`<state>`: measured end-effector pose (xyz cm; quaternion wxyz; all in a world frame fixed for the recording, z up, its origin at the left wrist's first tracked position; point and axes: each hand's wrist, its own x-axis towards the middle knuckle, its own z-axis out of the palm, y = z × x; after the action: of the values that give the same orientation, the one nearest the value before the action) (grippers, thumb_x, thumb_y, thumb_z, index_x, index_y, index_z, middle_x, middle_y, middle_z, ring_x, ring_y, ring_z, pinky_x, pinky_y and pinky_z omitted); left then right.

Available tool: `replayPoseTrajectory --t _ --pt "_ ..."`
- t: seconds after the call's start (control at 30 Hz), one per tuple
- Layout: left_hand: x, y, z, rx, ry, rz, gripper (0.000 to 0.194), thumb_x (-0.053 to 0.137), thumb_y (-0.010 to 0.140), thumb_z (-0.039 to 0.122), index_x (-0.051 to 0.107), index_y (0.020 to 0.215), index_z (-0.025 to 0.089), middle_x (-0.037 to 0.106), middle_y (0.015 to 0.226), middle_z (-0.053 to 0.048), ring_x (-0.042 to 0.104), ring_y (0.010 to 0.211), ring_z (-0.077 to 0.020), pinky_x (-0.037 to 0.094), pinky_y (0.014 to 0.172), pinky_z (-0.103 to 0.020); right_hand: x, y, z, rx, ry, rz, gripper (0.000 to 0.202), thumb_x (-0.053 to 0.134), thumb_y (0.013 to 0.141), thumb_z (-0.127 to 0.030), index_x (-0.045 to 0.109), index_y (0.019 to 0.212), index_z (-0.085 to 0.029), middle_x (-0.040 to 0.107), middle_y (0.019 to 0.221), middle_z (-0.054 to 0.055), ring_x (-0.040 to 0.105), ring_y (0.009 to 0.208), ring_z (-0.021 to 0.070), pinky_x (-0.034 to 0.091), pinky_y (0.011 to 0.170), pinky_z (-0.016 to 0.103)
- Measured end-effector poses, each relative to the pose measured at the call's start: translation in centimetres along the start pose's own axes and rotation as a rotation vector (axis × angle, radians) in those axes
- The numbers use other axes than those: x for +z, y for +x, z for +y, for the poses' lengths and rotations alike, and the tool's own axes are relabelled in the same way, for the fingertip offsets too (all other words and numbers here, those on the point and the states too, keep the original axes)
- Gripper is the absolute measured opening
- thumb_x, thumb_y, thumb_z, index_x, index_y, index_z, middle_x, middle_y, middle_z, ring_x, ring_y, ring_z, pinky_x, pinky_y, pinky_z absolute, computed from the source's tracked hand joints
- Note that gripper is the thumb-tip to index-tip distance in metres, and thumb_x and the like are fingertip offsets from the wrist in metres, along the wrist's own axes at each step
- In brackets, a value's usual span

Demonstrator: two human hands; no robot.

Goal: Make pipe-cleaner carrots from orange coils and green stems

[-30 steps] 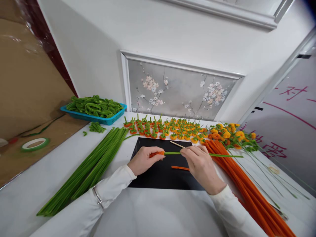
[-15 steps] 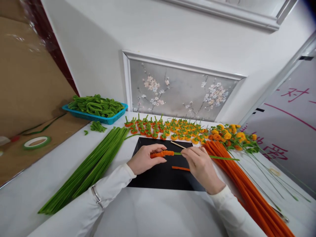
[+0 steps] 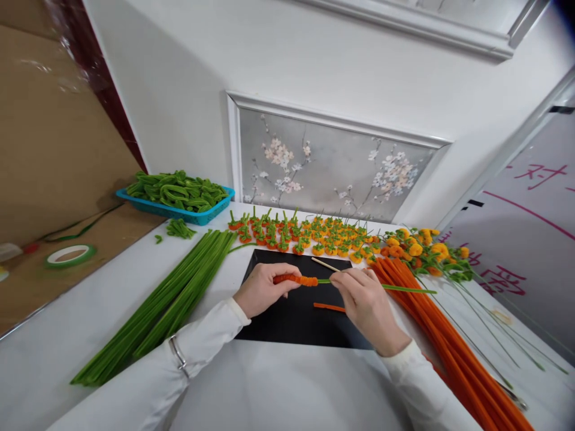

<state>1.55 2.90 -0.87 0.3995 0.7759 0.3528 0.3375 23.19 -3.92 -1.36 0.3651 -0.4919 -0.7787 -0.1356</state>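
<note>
My left hand pinches an orange pipe cleaner coil between thumb and fingers over the black mat. Out of the coil's right end runs a green pipe cleaner, held in the closed fingers of my right hand. Its far end sticks out to the right past that hand. A short orange pipe cleaner piece lies on the black mat, partly behind my right hand. Near the mat's back edge rests a thin wooden stick, one end hidden by my right fingers.
Long green pipe cleaners lie left, long orange ones right. Rows of small orange and yellow pieces with green tops stand behind the mat. A blue basket, green tape roll and bunched yellow-orange flowers surround them.
My left thumb and fingers, looser around the orange coil before, have closed on it. My right hand keeps its hold on the green pipe cleaner. The view has shifted slightly.
</note>
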Motion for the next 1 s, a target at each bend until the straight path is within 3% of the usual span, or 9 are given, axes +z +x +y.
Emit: replayPoseTrajectory --t 0.53,0.73,0.87,1.0 --pt "0.9 -0.5 0.2 -0.012 -0.035 -0.086 0.017 0.061 0.076 0.022 0.070 0.087 0.014 0.065 0.064 0.000 0.060 0.055 -0.0122 0.050 0.060 -0.023 1.7 -0.3 -0.7 -0.007 0.110 -0.060 0.020 0.041 0.094 -0.016 0.061 0.093 -0.019 0.065 0.084 0.005 0.058 0.074 0.0163 0.042 0.069 0.030" --pt "0.8 -0.1 -0.2 0.007 -0.170 -0.017 0.037 0.070 0.069 0.021 0.065 0.105 0.015 0.070 0.102 -0.006 0.066 0.092 -0.0199 0.052 0.085 -0.030 1.0 -0.3 -0.2 0.069 0.162 -0.027 0.016 0.045 0.093 -0.017 0.061 0.095 -0.019 0.065 0.087 0.005 0.059 0.078 0.0178 0.046 0.070 0.030" --pt "0.8 0.1 -0.5 -0.055 -0.229 -0.030 0.027 0.064 0.075 0.025 0.067 0.098 0.012 0.072 0.087 -0.006 0.069 0.078 -0.0189 0.057 0.070 -0.028 0.4 -0.2 0.2 0.070 0.192 -0.048 0.016 0.046 0.092 -0.017 0.059 0.100 -0.019 0.065 0.092 0.007 0.060 0.082 0.0187 0.048 0.072 0.031" --pt "0.6 0.1 -0.7 -0.055 -0.231 -0.013 0.023 0.063 0.077 0.025 0.068 0.096 0.013 0.073 0.080 -0.006 0.070 0.076 -0.0181 0.057 0.067 -0.026 -0.2 -0.2 1.0 0.077 0.222 -0.060 0.017 0.046 0.092 -0.019 0.059 0.102 -0.019 0.064 0.094 0.008 0.062 0.085 0.0189 0.050 0.074 0.030"
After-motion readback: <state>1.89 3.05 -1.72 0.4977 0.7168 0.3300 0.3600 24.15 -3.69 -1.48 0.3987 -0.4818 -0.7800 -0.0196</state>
